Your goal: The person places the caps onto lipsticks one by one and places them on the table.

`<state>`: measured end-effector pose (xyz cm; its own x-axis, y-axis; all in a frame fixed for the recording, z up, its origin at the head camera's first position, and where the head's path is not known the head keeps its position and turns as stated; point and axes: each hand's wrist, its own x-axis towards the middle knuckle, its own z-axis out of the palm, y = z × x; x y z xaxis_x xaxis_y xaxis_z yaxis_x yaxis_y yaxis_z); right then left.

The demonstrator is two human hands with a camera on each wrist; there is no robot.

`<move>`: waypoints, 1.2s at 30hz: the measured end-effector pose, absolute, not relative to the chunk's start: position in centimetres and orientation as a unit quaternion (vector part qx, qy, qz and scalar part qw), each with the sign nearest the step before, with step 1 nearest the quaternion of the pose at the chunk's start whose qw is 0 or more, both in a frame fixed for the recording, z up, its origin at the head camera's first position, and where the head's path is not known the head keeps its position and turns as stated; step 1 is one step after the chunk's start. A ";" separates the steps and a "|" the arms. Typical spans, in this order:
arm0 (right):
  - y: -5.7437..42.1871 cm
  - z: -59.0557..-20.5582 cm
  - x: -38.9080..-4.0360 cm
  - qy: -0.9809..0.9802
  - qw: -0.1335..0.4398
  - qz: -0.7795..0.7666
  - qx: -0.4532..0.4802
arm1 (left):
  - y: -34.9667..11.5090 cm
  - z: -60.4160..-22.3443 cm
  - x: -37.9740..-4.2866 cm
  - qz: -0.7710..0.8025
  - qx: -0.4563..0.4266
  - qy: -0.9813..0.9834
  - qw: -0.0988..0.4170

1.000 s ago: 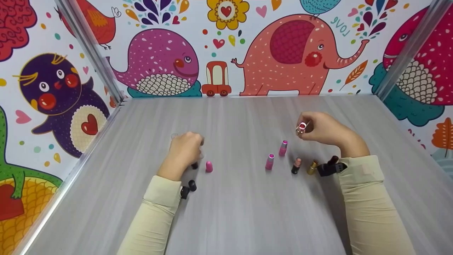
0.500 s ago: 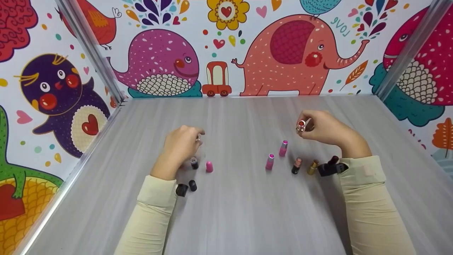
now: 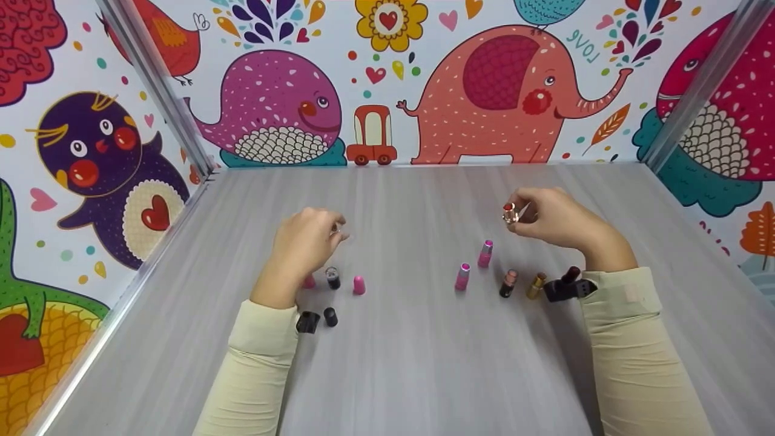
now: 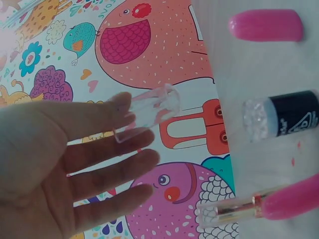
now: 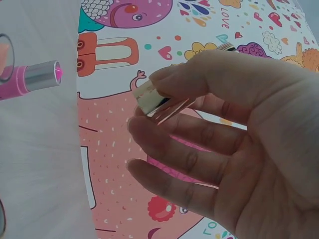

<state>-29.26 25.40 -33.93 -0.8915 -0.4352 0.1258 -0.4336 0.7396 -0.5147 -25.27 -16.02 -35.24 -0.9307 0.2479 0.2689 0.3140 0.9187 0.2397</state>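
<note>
My left hand is raised over the left side of the table. Its thumb and forefinger pinch a clear plastic cap, while the other fingers stay extended. On the right, my right hand holds a gold lipstick with a red tip between thumb and fingers. Below the left hand are a pink cap, a black cap with a clear end and another pink cap beside a gold and clear piece. Nearest the right hand stand two pink and silver lipsticks.
Two black caps lie beside the left sleeve. A peach-tipped lipstick, a gold tube and a dark red lipstick stand near the right wrist, partly behind its black camera. Printed panels wall the grey table.
My left hand has moved left and back with the clear cap, uncovering the black cap and a pink one. The right hand has barely moved, tilting its lipstick slightly.
</note>
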 end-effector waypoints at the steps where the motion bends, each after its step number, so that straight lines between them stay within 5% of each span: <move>1: 25.3 -33.9 -29.2 0.933 0.002 -0.277 -0.232 | -16.0 -35.2 -25.3 -0.144 -0.145 -0.972 0.119; 36: 23.4 -32.5 -27.8 0.932 -0.015 -0.262 -0.251 | -15.4 -34.0 -24.7 -0.239 -0.175 -0.947 0.122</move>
<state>-27.77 23.43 -32.50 -0.8732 -0.4606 0.1592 -0.4760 0.7360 -0.4814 -24.68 -15.42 -33.98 -0.9088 0.2738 0.3147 0.3904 0.8242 0.4103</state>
